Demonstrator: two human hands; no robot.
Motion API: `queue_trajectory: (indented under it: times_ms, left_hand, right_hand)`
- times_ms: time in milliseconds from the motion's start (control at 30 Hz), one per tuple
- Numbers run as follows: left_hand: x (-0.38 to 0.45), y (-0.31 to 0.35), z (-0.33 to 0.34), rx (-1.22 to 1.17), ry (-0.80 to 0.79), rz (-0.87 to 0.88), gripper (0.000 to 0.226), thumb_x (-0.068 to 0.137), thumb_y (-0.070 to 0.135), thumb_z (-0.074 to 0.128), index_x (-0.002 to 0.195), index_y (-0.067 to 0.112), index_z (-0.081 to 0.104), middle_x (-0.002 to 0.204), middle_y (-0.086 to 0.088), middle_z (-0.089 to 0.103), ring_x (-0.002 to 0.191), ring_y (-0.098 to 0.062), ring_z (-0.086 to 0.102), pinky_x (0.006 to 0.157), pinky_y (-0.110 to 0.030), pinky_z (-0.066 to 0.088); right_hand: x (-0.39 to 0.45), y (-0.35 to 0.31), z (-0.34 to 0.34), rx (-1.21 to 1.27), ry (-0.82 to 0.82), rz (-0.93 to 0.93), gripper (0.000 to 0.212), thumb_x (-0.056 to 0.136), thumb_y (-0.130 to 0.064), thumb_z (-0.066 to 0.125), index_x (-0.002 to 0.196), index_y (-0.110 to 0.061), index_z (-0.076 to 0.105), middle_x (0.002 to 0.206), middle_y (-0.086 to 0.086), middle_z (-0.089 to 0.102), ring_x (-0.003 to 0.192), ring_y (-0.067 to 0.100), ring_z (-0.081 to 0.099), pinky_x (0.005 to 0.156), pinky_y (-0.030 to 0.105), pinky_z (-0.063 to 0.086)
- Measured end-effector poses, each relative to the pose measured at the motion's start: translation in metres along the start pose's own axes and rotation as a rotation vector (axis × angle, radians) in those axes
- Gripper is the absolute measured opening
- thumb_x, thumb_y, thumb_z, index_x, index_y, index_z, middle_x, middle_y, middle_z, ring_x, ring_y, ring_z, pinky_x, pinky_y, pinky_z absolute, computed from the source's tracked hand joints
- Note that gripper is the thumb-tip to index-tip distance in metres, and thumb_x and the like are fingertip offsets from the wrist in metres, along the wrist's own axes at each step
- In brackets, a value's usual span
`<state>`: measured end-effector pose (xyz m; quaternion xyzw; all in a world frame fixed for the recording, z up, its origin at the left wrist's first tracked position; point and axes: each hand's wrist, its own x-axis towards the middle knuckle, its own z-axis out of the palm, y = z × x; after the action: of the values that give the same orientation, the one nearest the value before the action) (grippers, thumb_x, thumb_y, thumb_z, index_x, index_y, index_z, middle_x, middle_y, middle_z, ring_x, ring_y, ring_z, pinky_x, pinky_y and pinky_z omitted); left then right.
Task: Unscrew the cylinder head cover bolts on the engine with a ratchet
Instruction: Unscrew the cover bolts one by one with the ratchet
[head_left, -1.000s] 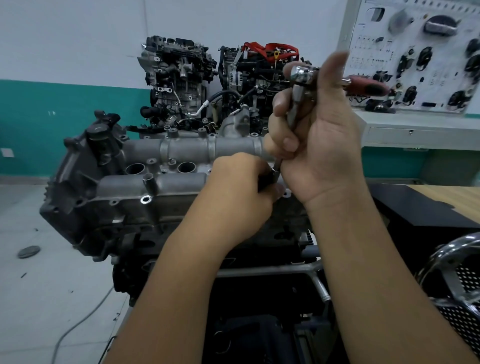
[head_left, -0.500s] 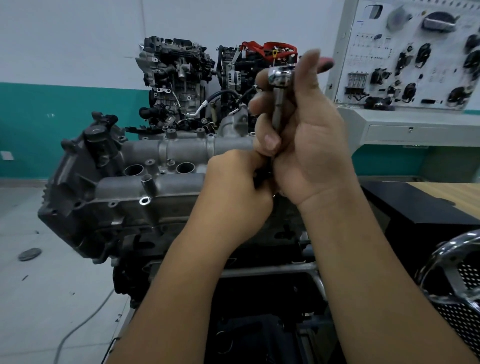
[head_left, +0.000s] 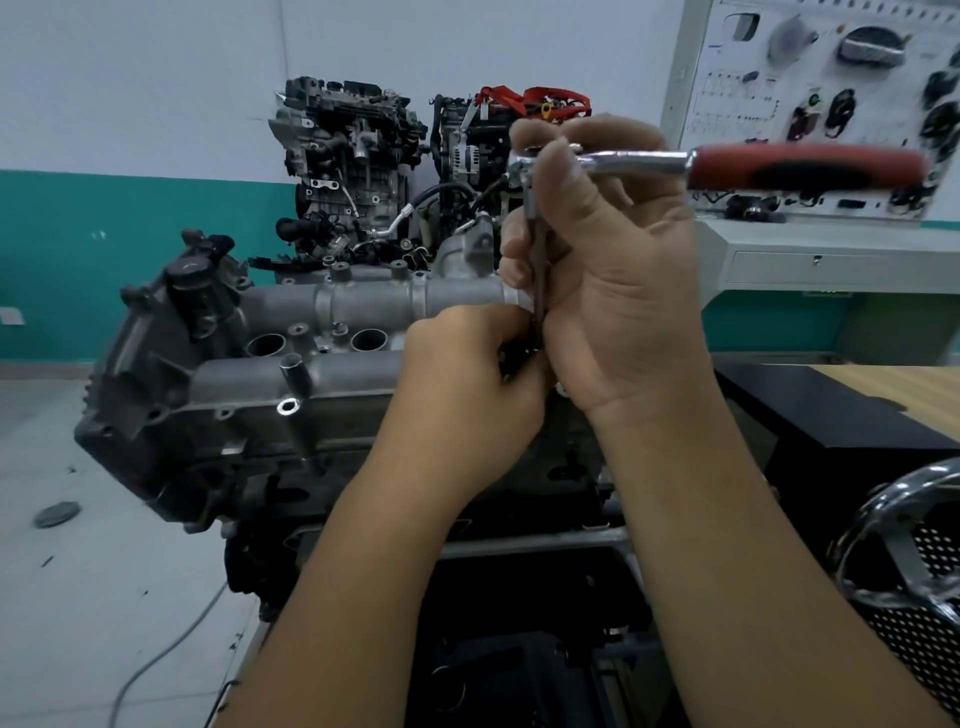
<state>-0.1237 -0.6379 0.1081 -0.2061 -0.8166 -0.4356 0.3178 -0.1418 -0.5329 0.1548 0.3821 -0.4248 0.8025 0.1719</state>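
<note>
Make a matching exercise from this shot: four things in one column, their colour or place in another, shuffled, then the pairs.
Things:
1. ratchet handle
2. left hand
3. cylinder head cover
4. wall stripe

Descriptions:
A. teal
B. grey metal with open round holes
C. red and black, pointing right
D. low at the foot of the extension bar

Pairs: 1-C, 2-D, 3-B, 4-A

Two bare forearms are showing, no sleeves, gloves, watch or rings; left hand (head_left: 467, 379) and right hand (head_left: 623, 291) have short fingernails.
</note>
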Motion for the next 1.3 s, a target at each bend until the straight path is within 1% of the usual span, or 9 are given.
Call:
queue_trajectory:
  times_ms: [100, 200, 367, 533, 700, 867, 1000, 1200, 1300]
  left_hand:
    - [0.000, 0.001, 0.000, -0.007, 0.003, -0.009, 0.032, 0.090, 0.007, 0.069, 0.060, 0.012, 0.059, 0.054, -0.002, 0.057, 0.049, -0.016, 0.048, 0.046, -0.027, 0.036]
    - [0.002, 0.002, -0.001, -0.006, -0.030, -0.013, 0.044, 0.088, 0.006, 0.071, 0.054, 0.023, 0.049, 0.051, 0.000, 0.050, 0.049, -0.013, 0.042, 0.047, -0.020, 0.029]
    - [0.001, -0.002, 0.003, -0.032, -0.016, -0.013, 0.019, 0.091, 0.015, 0.073, 0.072, 0.010, 0.072, 0.063, -0.001, 0.067, 0.060, -0.019, 0.061, 0.053, -0.031, 0.045]
    - [0.002, -0.002, 0.005, -0.027, 0.003, 0.019, 0.024, 0.089, 0.013, 0.075, 0.067, 0.011, 0.066, 0.057, 0.003, 0.058, 0.053, -0.012, 0.049, 0.052, -0.026, 0.038]
    - [0.000, -0.003, 0.012, -0.127, 0.096, 0.059, 0.005, 0.091, 0.013, 0.072, 0.088, 0.009, 0.073, 0.070, 0.000, 0.069, 0.062, -0.016, 0.062, 0.057, -0.034, 0.049]
    - [0.001, -0.005, 0.015, -0.108, 0.142, 0.079, 0.008, 0.089, 0.009, 0.073, 0.082, 0.011, 0.070, 0.066, 0.007, 0.063, 0.059, -0.009, 0.056, 0.053, -0.018, 0.039]
    - [0.001, -0.005, 0.015, -0.108, 0.118, 0.071, 0.008, 0.091, 0.010, 0.071, 0.083, 0.012, 0.072, 0.068, 0.005, 0.067, 0.062, -0.013, 0.060, 0.055, -0.026, 0.044]
    - [0.003, -0.006, 0.015, -0.094, 0.089, 0.069, 0.016, 0.093, 0.015, 0.070, 0.078, 0.008, 0.069, 0.064, -0.002, 0.064, 0.061, -0.023, 0.059, 0.056, -0.042, 0.046]
    - [0.002, -0.003, 0.018, -0.103, 0.115, 0.061, 0.018, 0.093, 0.016, 0.070, 0.077, 0.008, 0.068, 0.064, -0.002, 0.065, 0.061, -0.023, 0.059, 0.057, -0.042, 0.045]
  right_hand:
    - [0.000, -0.001, 0.000, 0.010, -0.063, 0.014, 0.003, 0.099, -0.008, 0.057, 0.097, -0.009, 0.059, 0.103, 0.009, 0.072, 0.058, 0.020, 0.056, 0.059, 0.032, 0.040]
    - [0.002, -0.006, -0.003, 0.077, -0.056, 0.133, 0.024, 0.105, -0.026, 0.045, 0.096, -0.010, 0.060, 0.095, 0.010, 0.074, 0.054, 0.019, 0.056, 0.055, 0.028, 0.041]
    - [0.002, -0.008, -0.002, 0.052, -0.092, 0.039, 0.016, 0.100, -0.005, 0.054, 0.090, -0.010, 0.065, 0.103, 0.010, 0.071, 0.072, 0.022, 0.061, 0.066, 0.034, 0.045]
    - [0.005, -0.010, -0.008, 0.159, -0.014, 0.190, 0.030, 0.108, -0.029, 0.046, 0.096, -0.012, 0.066, 0.100, 0.009, 0.074, 0.062, 0.017, 0.061, 0.058, 0.027, 0.046]
    - [0.005, -0.010, -0.009, 0.065, -0.126, 0.060, 0.013, 0.099, -0.004, 0.057, 0.099, -0.007, 0.069, 0.112, 0.010, 0.069, 0.073, 0.021, 0.062, 0.067, 0.033, 0.046]
    - [0.005, -0.012, -0.011, 0.136, -0.069, 0.191, 0.033, 0.109, -0.031, 0.042, 0.106, -0.008, 0.065, 0.101, 0.011, 0.073, 0.059, 0.017, 0.058, 0.057, 0.027, 0.043]
    - [0.004, -0.013, -0.010, 0.014, -0.154, 0.041, 0.014, 0.102, -0.008, 0.053, 0.101, -0.009, 0.067, 0.104, 0.010, 0.069, 0.063, 0.018, 0.054, 0.056, 0.029, 0.040]
    - [0.006, -0.013, -0.011, 0.108, -0.097, 0.167, 0.041, 0.110, -0.040, 0.034, 0.114, -0.010, 0.061, 0.100, 0.010, 0.074, 0.053, 0.015, 0.057, 0.053, 0.025, 0.042]
    - [0.004, -0.014, -0.013, 0.094, -0.135, 0.107, 0.018, 0.106, -0.018, 0.045, 0.112, -0.010, 0.060, 0.102, 0.008, 0.070, 0.057, 0.015, 0.052, 0.052, 0.025, 0.041]
